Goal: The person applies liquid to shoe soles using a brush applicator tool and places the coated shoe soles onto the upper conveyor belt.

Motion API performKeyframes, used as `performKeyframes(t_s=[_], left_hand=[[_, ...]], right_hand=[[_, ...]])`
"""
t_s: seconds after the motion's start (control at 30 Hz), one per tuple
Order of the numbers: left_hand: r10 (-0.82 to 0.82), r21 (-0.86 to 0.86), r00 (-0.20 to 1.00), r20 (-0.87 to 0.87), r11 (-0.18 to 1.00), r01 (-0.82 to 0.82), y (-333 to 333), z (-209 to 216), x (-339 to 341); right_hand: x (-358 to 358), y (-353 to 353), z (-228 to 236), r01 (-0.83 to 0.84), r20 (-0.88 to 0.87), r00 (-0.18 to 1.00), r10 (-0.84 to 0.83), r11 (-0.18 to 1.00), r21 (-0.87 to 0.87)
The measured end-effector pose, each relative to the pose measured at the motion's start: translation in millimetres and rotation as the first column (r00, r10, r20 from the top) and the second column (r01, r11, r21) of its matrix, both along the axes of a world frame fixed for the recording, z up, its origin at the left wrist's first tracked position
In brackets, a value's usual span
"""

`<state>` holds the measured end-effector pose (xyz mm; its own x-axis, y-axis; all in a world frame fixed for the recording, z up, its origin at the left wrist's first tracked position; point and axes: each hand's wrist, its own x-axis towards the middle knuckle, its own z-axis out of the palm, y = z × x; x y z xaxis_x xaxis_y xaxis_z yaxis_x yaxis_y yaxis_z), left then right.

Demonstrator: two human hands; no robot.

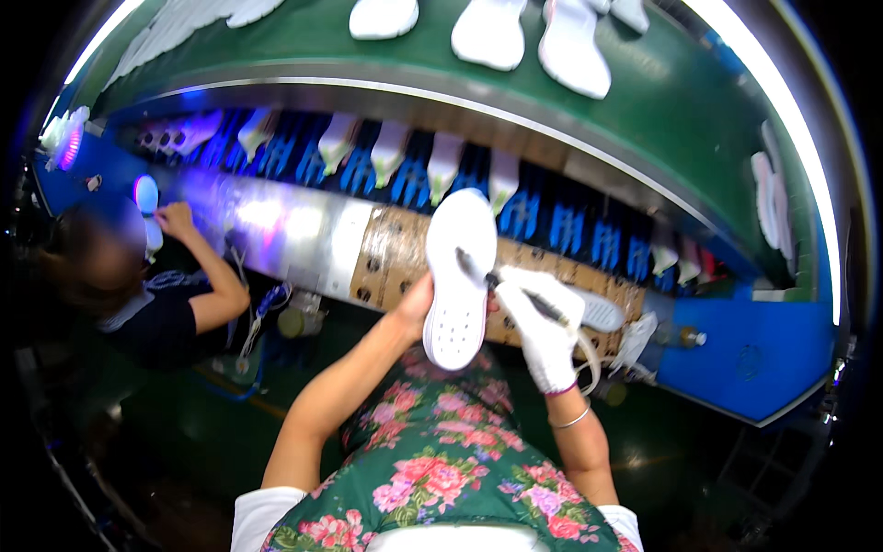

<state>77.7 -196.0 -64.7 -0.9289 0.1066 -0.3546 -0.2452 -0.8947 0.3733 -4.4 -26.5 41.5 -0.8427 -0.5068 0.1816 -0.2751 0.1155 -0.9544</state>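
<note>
A long white shoe sole [457, 317], with a group of small holes near its lower end, is held up in front of my apron. My left hand [419, 302], bare, is closed around its left edge. My right hand [543, 317], in a white glove, grips a dark-handled brush [497, 279] whose dark tip is at the sole's face, around its middle. Whether the bristles press on it I cannot tell. A pale hose [590, 361] curves down beside the gloved hand. Another light sole [600, 313] lies on the bench to the right of that hand.
Blue clip-like holders [411, 179] and pale shoe parts [390, 152] line a rack behind the bench [379, 253]. White soles [490, 35] rest on the green upper surface [662, 87]. On the left, a co-worker's hand [175, 218] reaches toward a lit piece. A blue table [750, 354] stands right.
</note>
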Motion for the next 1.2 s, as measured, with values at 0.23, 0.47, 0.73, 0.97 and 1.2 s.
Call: performKeyframes(t_s=[0.23,0.47,0.73,0.97,1.2], left_hand=[[0.142,-0.024,0.979,-0.145,0.989,-0.147,5.2,10.5,8.7],[0.045,-0.087,0.941,-0.336,0.993,-0.079,-17.7,9.1,35.2],[0.292,0.203,0.928,-0.231,0.947,-0.248,1.8,45.5,52.2],[0.392,0.283,0.899,-0.195,0.900,-0.331,23.7,51.2,40.8],[0.438,0.229,0.895,-0.087,0.883,-0.410,42.1,46.4,27.8]], right_hand=[[9.9,3.4,1.3,-0.073,0.042,0.996,0.073,0.997,-0.008],[19.4,3.3,26.1,-0.182,-0.072,0.978,0.194,0.973,0.140],[37.5,-5.9,37.8,-0.166,-0.260,0.950,0.174,0.985,0.050],[33.6,-16.4,50.5,-0.172,-0.382,0.907,0.176,0.984,0.045],[21.8,-30.2,58.9,-0.132,-0.547,0.826,0.134,0.990,0.043]])
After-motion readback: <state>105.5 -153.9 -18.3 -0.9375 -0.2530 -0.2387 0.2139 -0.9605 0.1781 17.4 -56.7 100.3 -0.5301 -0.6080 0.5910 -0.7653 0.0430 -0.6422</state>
